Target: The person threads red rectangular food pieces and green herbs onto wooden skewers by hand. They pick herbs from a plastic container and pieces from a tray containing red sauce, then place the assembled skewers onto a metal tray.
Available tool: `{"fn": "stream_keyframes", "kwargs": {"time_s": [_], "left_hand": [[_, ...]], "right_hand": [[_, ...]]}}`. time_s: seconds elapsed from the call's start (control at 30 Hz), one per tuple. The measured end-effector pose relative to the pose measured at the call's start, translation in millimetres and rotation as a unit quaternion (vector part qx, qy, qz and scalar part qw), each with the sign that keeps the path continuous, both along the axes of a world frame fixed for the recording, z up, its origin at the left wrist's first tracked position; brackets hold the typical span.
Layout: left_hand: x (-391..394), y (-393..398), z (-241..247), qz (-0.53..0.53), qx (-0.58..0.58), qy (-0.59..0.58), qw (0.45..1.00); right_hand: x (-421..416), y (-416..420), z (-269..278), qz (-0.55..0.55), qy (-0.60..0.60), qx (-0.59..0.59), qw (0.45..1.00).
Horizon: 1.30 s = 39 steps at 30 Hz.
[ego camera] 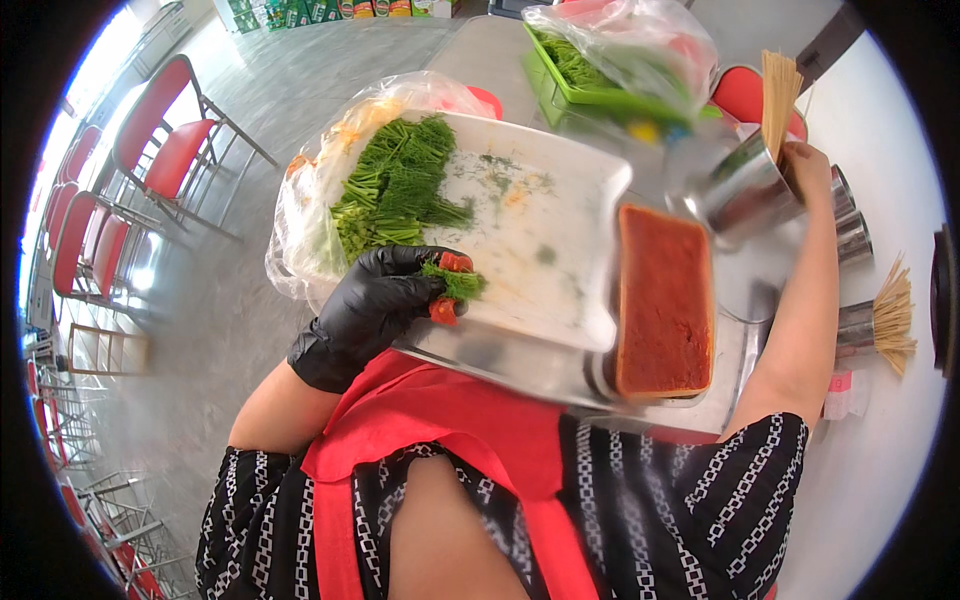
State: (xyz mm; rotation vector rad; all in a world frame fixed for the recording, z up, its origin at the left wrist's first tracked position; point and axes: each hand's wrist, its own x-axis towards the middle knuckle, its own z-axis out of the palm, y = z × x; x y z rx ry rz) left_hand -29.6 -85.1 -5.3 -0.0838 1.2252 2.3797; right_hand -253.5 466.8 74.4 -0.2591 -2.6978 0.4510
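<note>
My left hand (pixel 375 307), in a black glove, pinches a small green herb bundle (pixel 463 283) with red pieces at both ends, above the near edge of a white tray (pixel 517 285). Cut feathery herb, probably dill (pixel 397 176), is heaped along the tray's left side on clear plastic; green scraps and orange stains mark the rest. My bare right hand (pixel 808 174) reaches to the rim of a metal cup (pixel 750 187) of thin wooden skewers (pixel 780 94). Its fingertips are partly hidden, so whether it grips cup or skewers is unclear.
A rectangular container of red paste (pixel 666 300) stands right of the tray. Behind is a green basket (pixel 570 97) of herbs under a plastic bag (pixel 637 45). Another skewer cup (pixel 855 330) is by the wall. Red folding chairs (pixel 176 154) stand left.
</note>
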Motion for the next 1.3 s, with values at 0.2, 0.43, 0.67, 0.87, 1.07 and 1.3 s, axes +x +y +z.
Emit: {"fn": "stream_keyframes", "kwargs": {"time_s": [0.2, 0.43, 0.67, 0.87, 1.07, 1.3], "left_hand": [[0.7, 8.5, 8.1, -0.029, -0.218, 0.079, 0.972], [1.7, 9.0, 10.6, -0.019, -0.215, 0.091, 0.972], [6.1, 23.8, 0.7, -0.018, -0.185, 0.018, 0.982], [6.1, 44.7, -1.2, -0.079, -0.114, 0.009, 0.990], [12.0, 51.0, 0.5, -0.110, -0.060, -0.014, 0.992], [19.4, 67.4, -5.4, -0.089, -0.078, 0.007, 0.993]], "right_hand": [[27.0, -42.9, 15.8, -0.056, 0.065, 0.137, 0.987], [128.5, -50.5, 78.9, -0.037, 0.395, -0.044, 0.917], [254.5, -183.6, 51.0, 0.142, 0.345, -0.270, 0.888], [250.6, -210.2, -10.5, 0.183, 0.173, -0.328, 0.911], [255.7, -207.1, -46.1, 0.228, -0.024, -0.450, 0.863], [285.0, -194.6, -63.8, 0.186, -0.005, -0.419, 0.889]]}}
